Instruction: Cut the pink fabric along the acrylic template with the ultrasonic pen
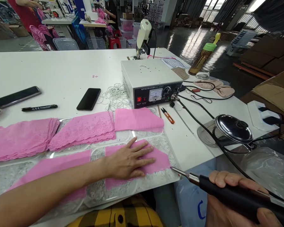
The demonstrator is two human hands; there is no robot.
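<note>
My left hand lies flat with fingers spread on a pink fabric piece, pressing it to the glossy grey-patterned work sheet. My right hand is wrapped round the black handle of an ultrasonic welding handpiece. Its pointed metal tip is at the fabric's lower right corner; whether it touches cannot be made out. Behind lies a plain pink piece, beside a lace-edged pink stack and another pink stack. My left forearm partly covers one more pink piece.
An ultrasonic welding machine stands behind, its cables crossing the right side. Thread snips, a lidded glass jar and a power strip are nearby. Left lie a phone and a marker. Two people are at the back.
</note>
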